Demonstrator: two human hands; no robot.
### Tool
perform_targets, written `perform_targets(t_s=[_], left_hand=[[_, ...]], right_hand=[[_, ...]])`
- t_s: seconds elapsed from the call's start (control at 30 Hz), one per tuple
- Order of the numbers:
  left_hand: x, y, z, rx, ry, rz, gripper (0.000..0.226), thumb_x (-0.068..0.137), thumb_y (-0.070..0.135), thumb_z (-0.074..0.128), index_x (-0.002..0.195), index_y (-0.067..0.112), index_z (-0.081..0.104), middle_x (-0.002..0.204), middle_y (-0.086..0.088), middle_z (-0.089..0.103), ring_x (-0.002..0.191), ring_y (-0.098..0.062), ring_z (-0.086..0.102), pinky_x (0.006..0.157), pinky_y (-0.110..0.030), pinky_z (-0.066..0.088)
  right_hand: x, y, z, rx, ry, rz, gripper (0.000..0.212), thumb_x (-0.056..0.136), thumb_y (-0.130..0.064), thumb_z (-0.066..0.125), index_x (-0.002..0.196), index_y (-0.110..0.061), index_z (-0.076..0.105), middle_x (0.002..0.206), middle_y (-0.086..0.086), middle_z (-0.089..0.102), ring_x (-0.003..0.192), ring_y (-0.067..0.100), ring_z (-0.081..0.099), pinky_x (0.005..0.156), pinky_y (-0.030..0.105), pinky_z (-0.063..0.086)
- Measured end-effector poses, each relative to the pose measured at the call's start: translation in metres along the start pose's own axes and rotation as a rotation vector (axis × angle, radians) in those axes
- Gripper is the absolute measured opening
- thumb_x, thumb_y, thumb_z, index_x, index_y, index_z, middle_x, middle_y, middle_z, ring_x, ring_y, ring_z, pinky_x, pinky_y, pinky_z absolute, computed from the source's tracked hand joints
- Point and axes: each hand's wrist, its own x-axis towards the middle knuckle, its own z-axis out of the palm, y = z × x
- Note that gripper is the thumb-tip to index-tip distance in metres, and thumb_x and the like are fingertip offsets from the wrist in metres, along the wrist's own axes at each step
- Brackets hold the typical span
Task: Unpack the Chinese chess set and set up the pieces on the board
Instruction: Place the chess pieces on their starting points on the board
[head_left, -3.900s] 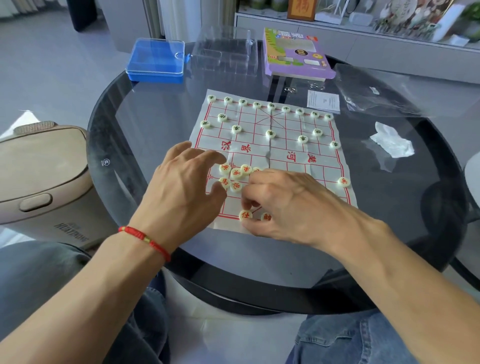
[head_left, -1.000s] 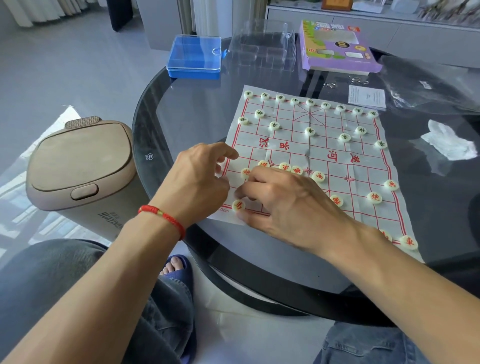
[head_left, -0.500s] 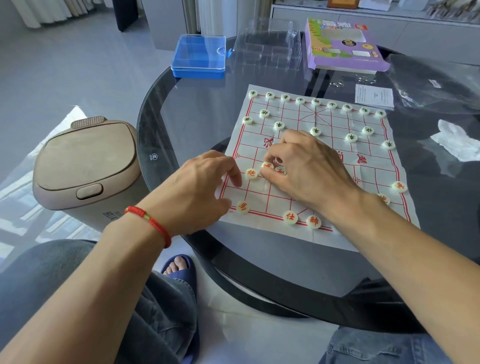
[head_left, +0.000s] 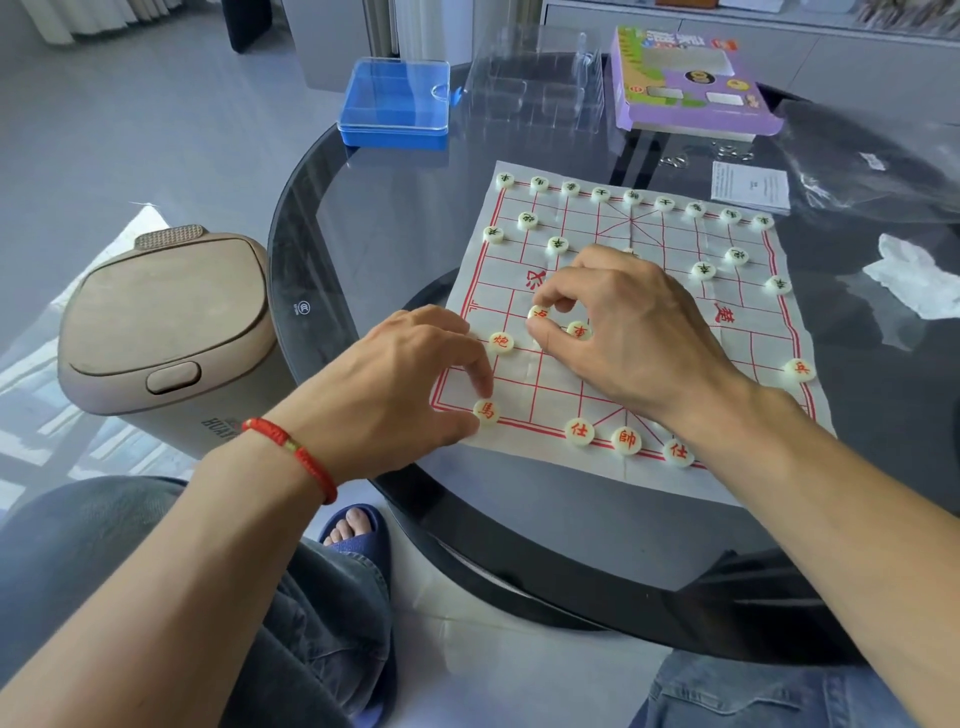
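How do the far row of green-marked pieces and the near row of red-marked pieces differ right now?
The far row is unbroken from edge to edge of the board; the near row shows gaps. Nothing touches the far row; the left hand rests fingertips at the near row's horse piece. Both are pale round discs on grid points.

Both bare forearms reach forward over the near edge. The left hand (head_left: 410, 379), a red cord bracelet (head_left: 293, 454) on its wrist, hovers palm down with fingers bent. The right hand (head_left: 628, 332) pinches a small pale round piece (head_left: 538, 314) between thumb and forefinger.
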Motion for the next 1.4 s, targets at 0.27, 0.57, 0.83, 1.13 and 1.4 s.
perform_targets(t_s=[0.27, 0.57, 0.83, 1.13, 1.4], left_hand=[[0.007, -0.003, -0.003, -0.146, 0.149, -0.115, 0.018, 0.089, 0.031, 0.071, 0.106, 0.027, 0.066, 0.125, 0.011, 0.062, 0.106, -0.012, 0.063, 0.079, -0.021, 0.057], [0.015, 0.012, -0.003, -0.678, 0.274, -0.191, 0.018, 0.088, 0.014, 0.074, 0.106, 0.016, 0.078, 0.081, -0.004, 0.077, 0.074, -0.020, 0.074, 0.081, -0.043, 0.062], [0.066, -0.016, -0.028, -0.309, 0.258, -0.312, 0.012, 0.087, 0.019, 0.076, 0.098, 0.020, 0.079, 0.078, 0.010, 0.074, 0.069, -0.006, 0.071, 0.064, -0.009, 0.054], [0.091, -0.031, -0.019, -0.284, 0.104, -0.316, 0.018, 0.088, 0.025, 0.073, 0.106, 0.025, 0.078, 0.095, 0.013, 0.070, 0.080, -0.009, 0.067, 0.068, -0.014, 0.051], [0.087, -0.041, -0.025, -0.226, 0.082, -0.245, 0.021, 0.095, 0.021, 0.065, 0.113, 0.026, 0.075, 0.098, 0.013, 0.070, 0.076, -0.009, 0.066, 0.054, -0.007, 0.049]], right_hand=[[-0.008, -0.011, -0.005, 0.109, 0.003, -0.118, 0.019, 0.094, -0.031, 0.069, 0.108, -0.019, 0.075, 0.095, -0.010, 0.065, 0.072, -0.006, 0.044, 0.071, 0.018, 0.045], [-0.011, -0.028, -0.007, 0.115, -0.002, -0.241, 0.026, 0.090, -0.028, 0.074, 0.113, -0.017, 0.072, 0.097, -0.005, 0.068, 0.080, 0.003, 0.047, 0.069, 0.024, 0.050], [-0.004, 0.007, -0.014, 0.057, 0.031, -0.056, 0.017, 0.096, -0.023, 0.063, 0.108, -0.021, 0.074, 0.097, -0.011, 0.065, 0.080, 0.006, 0.049, 0.075, 0.036, 0.054], [-0.001, 0.026, -0.026, 0.002, -0.070, -0.058, 0.018, 0.094, -0.031, 0.064, 0.108, -0.025, 0.073, 0.095, -0.014, 0.060, 0.080, -0.005, 0.047, 0.076, 0.029, 0.045], [-0.004, 0.023, -0.024, -0.031, -0.221, -0.050, 0.029, 0.092, -0.048, 0.065, 0.116, -0.034, 0.069, 0.102, -0.012, 0.052, 0.102, 0.010, 0.051, 0.086, 0.040, 0.052]])
